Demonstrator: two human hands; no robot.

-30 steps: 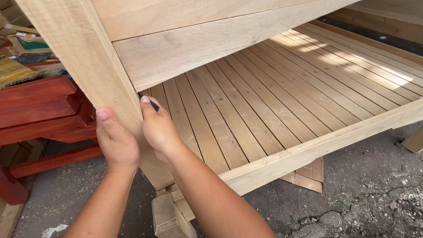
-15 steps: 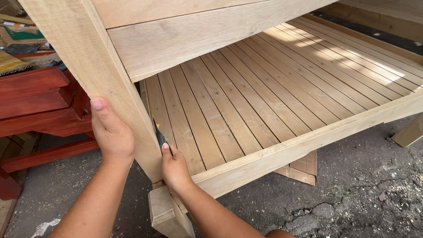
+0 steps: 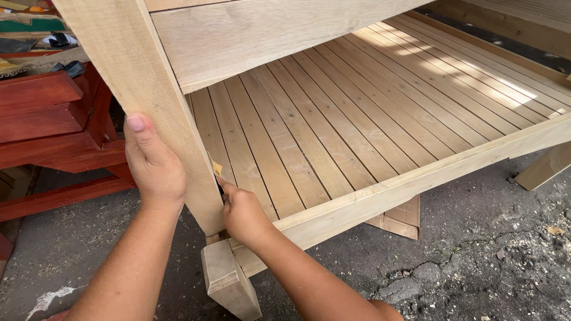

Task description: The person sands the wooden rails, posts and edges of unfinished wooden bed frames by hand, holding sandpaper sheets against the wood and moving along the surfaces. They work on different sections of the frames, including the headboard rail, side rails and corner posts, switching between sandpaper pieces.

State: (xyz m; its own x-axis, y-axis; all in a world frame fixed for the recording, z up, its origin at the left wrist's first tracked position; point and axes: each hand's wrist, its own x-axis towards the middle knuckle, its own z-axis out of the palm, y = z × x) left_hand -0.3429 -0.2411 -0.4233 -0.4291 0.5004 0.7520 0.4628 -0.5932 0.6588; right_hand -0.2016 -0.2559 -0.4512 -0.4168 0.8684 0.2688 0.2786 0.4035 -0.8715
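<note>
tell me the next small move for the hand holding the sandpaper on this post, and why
Probably another short stroke along the pale wooden post's inner edge. The right hand presses a small folded yellow piece of sandpaper against that edge, just above the slatted wooden platform, while the left hand braces the post's outer face.

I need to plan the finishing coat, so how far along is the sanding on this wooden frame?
The slats and rails are fitted, all bare pale wood. The left hand steadies the post while the right hand presses a small sandpaper piece against its lower inner edge. No finish shows anywhere.
</note>
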